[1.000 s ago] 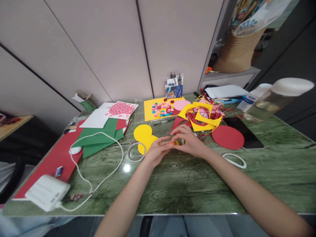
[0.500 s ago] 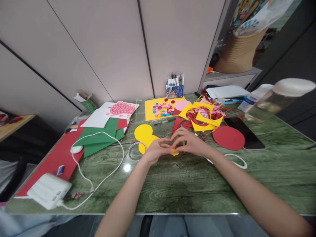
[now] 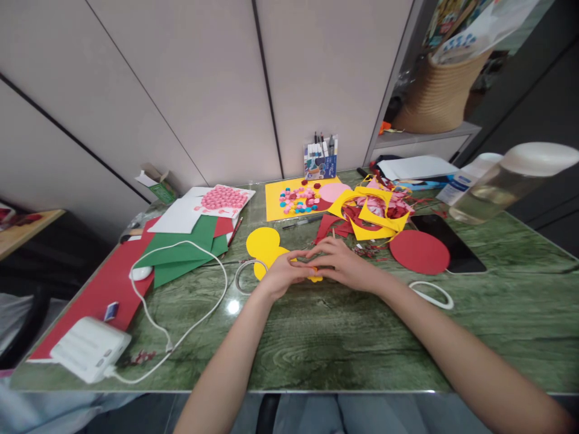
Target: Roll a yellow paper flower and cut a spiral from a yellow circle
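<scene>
My left hand [image 3: 286, 274] and my right hand [image 3: 347, 265] meet above the table, fingertips together. Between them is a small yellow paper piece [image 3: 316, 278] with an orange spot, mostly hidden by the fingers. Just past my left hand lie yellow paper circles [image 3: 262, 243], overlapping one another. A roll of tape [image 3: 244, 283] stands beside my left wrist, touching or very near the circles. Beyond my right hand are red paper scraps [image 3: 332, 229]. A white loop handle [image 3: 434, 295] shows to the right of my right forearm; the rest of it is hidden under the arm.
Coloured pom-poms [image 3: 298, 199] lie on a yellow sheet, with yellow cut-outs [image 3: 389, 226] alongside. At right are a red paper circle [image 3: 418, 252], a phone [image 3: 461, 247] and a bottle [image 3: 493, 196]. At left lie green paper [image 3: 181, 244], a white cable [image 3: 226, 283] and a white device [image 3: 90, 349].
The fingers of my right hand have flattened and moved slightly left, closing the gap between the hands. The yellow piece has shifted a little left with them.
</scene>
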Demonstrator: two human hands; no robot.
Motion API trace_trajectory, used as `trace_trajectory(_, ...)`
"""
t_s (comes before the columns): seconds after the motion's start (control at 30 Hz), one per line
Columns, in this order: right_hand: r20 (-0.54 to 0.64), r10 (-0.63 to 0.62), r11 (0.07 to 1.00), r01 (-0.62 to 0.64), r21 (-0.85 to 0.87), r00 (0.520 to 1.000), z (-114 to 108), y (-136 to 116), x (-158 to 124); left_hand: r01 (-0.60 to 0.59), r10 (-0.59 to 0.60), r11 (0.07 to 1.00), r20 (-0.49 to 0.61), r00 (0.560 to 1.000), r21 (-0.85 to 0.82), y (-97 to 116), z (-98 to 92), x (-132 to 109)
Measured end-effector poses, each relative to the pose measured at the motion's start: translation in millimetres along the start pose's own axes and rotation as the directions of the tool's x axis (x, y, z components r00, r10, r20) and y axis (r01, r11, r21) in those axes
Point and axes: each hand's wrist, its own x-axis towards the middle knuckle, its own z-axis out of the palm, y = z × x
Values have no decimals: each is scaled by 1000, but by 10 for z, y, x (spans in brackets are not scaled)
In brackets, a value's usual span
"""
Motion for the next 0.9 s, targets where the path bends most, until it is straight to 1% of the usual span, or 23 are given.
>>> trace_trajectory(0.07,-48,17,998,-20,-52,999,24,-12,5,-19,16,998,-44,999,-60,-43,9,38)
trace_trajectory(0.17,-95,40,995,-49,-91,995,49,-17,13,-47,37,990,-79,996,-130,-119,23,94)
trace_trajectory(0.3,-120,56,992,-69,-102,991,51,-18,14,-62,43,978,-99,994,-201,-183,44,128)
trace_trajectory(0.47,-145,67,991,-84,-107,987,54,-10,17,-72,43,968,-122,992,-240,-178,70,112)
trace_trajectory(0.7,-164,74,992,-89,-91,984,26,-9,18,-76,51,971,-117,992,-228,-181,50,117)
trace_trajectory(0.9,-80,63,998,-61,20,995,-54,40,4,-73,62,990,-91,994,-121,-115,21,83)
